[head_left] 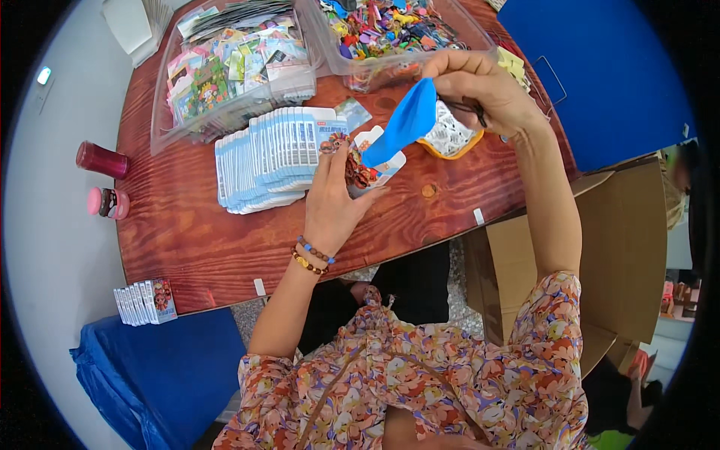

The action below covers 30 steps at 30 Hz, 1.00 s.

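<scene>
My left hand point(330, 191) is closed round a small printed carton point(386, 169), light blue and white with a colourful picture, and its top flap stands up. My right hand point(487, 86) pinches a soft blue pouch-like piece point(409, 120) by its upper end; its lower end hangs against the carton's opening. Something thin and dark point(477, 111) shows below the right fingers, too small to name. Left of the carton lies a long, overlapping stack of flat blue-and-white boxes point(277, 154). A yellow-rimmed basket point(457, 154) with white packets sits below my right hand.
Clear bins of printed cards point(232, 112) and of small colourful pieces point(390, 71) stand at the back. A red jar point(103, 160), a pink-lidded jar point(109, 202) and a row of boxes point(145, 302) line the table's point(180, 247) left side. Cardboard point(615, 247) stands right.
</scene>
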Each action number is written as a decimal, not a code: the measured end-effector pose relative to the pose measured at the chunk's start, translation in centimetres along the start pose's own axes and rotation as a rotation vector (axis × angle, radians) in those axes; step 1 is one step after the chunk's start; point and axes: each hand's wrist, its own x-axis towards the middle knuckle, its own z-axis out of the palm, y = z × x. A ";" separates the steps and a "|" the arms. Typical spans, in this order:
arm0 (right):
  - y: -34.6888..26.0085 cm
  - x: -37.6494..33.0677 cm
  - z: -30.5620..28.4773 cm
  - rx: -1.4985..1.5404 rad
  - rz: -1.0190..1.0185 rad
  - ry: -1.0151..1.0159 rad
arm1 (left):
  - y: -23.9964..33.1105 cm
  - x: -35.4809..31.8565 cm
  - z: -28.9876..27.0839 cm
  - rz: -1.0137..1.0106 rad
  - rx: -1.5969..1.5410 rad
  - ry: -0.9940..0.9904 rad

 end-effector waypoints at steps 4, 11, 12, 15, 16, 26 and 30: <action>1.4 -1.9 1.3 -0.056 0.062 0.024 | 1.5 -0.9 -0.2 0.052 -0.040 -0.031; 3.0 -4.0 5.5 -0.584 0.101 0.125 | 2.7 -2.5 0.6 0.113 0.108 -0.025; 3.9 -4.1 6.0 -0.583 0.106 0.131 | 2.9 -2.7 0.8 0.140 0.142 -0.003; 5.6 -4.7 7.7 -1.144 -0.110 0.102 | 3.5 -2.8 0.9 0.123 0.159 -0.010; 6.0 -4.8 7.8 -1.142 -0.109 0.100 | 3.6 -2.8 1.0 0.120 0.160 -0.011; 5.5 -4.8 6.1 -0.448 0.072 0.097 | 3.5 -3.4 1.2 0.081 0.211 -0.032; 7.1 -5.0 8.3 -0.607 -0.038 0.279 | 3.6 -3.6 1.0 0.024 0.215 -0.074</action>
